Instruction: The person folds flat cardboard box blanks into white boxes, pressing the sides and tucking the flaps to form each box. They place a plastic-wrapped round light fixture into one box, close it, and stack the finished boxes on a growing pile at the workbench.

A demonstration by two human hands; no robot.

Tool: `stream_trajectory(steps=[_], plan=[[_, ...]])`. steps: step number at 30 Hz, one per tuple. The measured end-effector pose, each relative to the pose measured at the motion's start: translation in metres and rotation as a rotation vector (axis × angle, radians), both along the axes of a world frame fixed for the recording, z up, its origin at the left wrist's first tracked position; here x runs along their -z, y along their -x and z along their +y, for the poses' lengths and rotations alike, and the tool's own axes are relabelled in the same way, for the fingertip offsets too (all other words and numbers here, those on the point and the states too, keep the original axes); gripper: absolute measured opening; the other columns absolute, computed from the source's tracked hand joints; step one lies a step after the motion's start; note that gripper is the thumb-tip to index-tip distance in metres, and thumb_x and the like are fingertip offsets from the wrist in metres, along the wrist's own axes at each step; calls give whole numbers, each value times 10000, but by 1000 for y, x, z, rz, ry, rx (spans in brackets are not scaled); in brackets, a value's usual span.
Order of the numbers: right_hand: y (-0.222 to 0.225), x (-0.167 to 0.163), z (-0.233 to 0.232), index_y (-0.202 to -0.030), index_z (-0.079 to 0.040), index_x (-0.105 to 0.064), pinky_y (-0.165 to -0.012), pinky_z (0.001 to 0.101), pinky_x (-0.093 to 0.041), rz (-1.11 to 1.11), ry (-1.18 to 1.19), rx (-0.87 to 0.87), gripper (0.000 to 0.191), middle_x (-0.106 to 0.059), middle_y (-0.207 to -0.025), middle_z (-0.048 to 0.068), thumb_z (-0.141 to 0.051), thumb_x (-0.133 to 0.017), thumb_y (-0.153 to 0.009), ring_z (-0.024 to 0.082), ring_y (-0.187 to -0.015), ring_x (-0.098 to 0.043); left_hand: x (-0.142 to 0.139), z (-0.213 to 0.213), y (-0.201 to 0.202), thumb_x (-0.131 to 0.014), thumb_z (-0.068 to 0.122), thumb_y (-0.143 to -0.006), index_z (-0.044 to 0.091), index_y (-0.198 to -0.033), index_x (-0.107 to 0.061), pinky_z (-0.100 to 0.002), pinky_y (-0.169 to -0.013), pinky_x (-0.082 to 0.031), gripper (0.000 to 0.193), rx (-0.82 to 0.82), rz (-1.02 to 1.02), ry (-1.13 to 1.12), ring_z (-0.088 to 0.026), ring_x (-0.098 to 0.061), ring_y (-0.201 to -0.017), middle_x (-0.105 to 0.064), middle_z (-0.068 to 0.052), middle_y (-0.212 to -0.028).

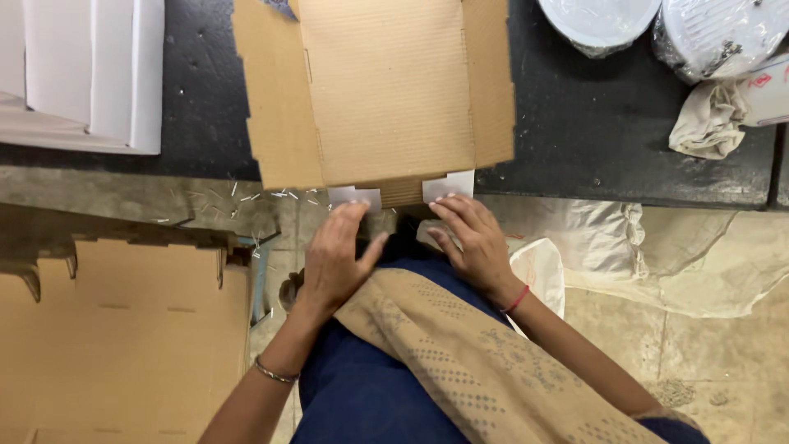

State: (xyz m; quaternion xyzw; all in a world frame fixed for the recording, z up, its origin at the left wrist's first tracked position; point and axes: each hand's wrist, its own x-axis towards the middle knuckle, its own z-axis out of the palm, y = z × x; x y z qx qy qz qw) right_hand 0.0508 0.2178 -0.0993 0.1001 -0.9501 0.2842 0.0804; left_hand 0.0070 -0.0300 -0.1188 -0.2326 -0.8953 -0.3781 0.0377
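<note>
A flat brown corrugated cardboard blank (386, 90) lies on a black worktop (575, 123), its near edge overhanging toward me. Two small white tabs (448, 186) stick out of that near edge. My left hand (337, 255) rests its fingertips at the left tab, fingers together and thumb out. My right hand (470, 240), with a red thread at the wrist, presses its fingers at the right tab. Neither hand is closed around anything. A blue garment and a patterned tan scarf (460, 353) cover my lap below.
A stack of brown cardboard blanks (123, 329) sits at lower left. White folded boxes (82, 74) lie at upper left. Wrapped white plates (715, 33) and a cloth (707, 119) are at upper right. Plastic sheeting (657, 247) and scattered staples (238, 201) lie on the stone floor.
</note>
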Motion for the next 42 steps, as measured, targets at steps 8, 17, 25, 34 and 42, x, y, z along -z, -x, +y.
stream_trajectory(steps=[8, 17, 25, 34, 42], plan=[[-8, -40, -21, -1331, -62, -646, -1208, 446, -369, 137, -90, -55, 382, -629, -1394, 95, -122, -703, -959, 273, -1398, -522, -21, 2, 24, -652, 146, -981, 5, -1401, -579, -454, -1021, -514, 449, -73, 205, 98, -362, -612, -1250, -644, -180, -1346], [77, -21, -14, -1146, -100, -738, -903, 406, -555, 39, -35, -149, 251, -742, -1122, 102, -39, -625, -930, 291, -1022, -706, -80, -2, 37, -559, 201, -1094, -26, -1404, -569, -456, -1023, -510, 385, -111, 276, -18, -360, -631, -1225, -640, -206, -1353], [114, -29, -5, -1003, -102, -746, -752, 426, -542, -79, 1, -126, 140, -741, -950, 109, -72, -661, -896, 339, -874, -695, -24, -36, 222, -279, 509, -1093, 78, -1432, -626, -412, -1134, -427, 649, -318, -146, -691, -271, -554, -1259, -568, -128, -1442], [115, -23, -12, -1005, -109, -745, -766, 420, -539, -50, -30, -79, 177, -750, -923, 75, -50, -640, -876, 325, -855, -693, 3, 5, 313, -199, 797, -945, 5, -1283, -701, -369, -990, -549, 997, -123, -464, -847, -256, -709, -1098, -760, -176, -1197], [126, -47, -33, -1204, -193, -708, -767, 419, -543, -213, -188, -185, 446, -746, -1031, 46, 21, -594, -830, 290, -928, -698, 25, -5, 290, -377, 578, -1112, 7, -966, -727, -342, -869, -542, 686, -158, -429, -1039, -198, -596, -887, -626, -109, -957]])
